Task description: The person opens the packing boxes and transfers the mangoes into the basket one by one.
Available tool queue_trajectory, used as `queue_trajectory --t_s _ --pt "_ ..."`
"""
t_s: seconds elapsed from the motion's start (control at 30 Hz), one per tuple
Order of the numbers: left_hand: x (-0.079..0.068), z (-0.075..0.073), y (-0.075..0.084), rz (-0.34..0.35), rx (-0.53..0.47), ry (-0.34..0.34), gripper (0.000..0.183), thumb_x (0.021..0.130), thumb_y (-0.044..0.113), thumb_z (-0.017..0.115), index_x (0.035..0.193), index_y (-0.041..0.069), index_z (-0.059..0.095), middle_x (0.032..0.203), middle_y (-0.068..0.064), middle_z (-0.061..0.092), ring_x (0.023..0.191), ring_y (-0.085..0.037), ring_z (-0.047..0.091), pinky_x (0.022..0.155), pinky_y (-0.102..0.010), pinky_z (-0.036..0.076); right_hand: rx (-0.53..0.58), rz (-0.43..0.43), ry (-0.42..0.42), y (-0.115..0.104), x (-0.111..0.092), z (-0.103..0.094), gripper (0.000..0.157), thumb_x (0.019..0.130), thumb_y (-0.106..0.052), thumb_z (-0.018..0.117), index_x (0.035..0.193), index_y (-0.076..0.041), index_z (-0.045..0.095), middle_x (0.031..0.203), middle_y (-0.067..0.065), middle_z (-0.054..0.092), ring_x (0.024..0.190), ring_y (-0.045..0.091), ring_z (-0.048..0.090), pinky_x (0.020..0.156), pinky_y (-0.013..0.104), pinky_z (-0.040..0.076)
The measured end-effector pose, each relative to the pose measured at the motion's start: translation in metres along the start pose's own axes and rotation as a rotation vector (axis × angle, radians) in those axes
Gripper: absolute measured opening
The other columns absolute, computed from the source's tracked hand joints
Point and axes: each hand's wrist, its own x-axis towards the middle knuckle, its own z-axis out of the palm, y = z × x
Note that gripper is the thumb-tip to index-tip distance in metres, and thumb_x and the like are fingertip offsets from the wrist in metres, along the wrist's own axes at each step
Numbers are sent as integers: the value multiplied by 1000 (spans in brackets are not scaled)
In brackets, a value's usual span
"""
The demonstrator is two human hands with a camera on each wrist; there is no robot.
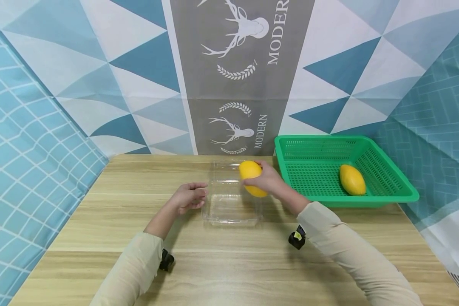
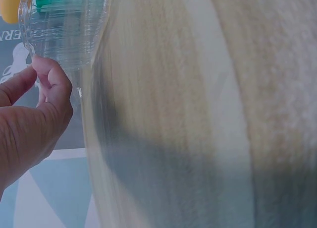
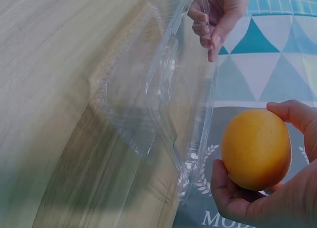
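My right hand grips a yellow mango, thumb on one side and fingers on the other. The mango is held over the right side of a clear plastic container. In the right wrist view the mango shows whole and smooth, beside the container's rim. On the container's left side, my left hand pinches its edge between thumb and fingertip. The left wrist view shows this pinch by the left hand at the corner of the clear plastic.
A green slotted basket stands at the back right of the wooden table, with another mango lying in it. A patterned cloth hangs right behind the table. Small black devices sit at both wrists.
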Motion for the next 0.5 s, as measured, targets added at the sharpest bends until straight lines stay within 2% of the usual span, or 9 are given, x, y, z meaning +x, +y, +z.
queue_trajectory --t_s 0.2,0.5 --pt "0 -1 0 -5 -4 18 43 88 7 49 130 4 38 109 -16 48 74 -13 52 60 -19 49 26 9 19 3 1 -5 85 67 -29 73 136 -13 26 124 10 42 102 27 49 81 39 48" --pt "2 -1 -1 -13 -4 9 44 88 7 49 131 3 37 105 -14 48 71 -12 51 60 -18 49 41 -8 17 8 1 -12 86 67 -31 74 135 -13 25 125 10 41 102 28 48 81 39 48"
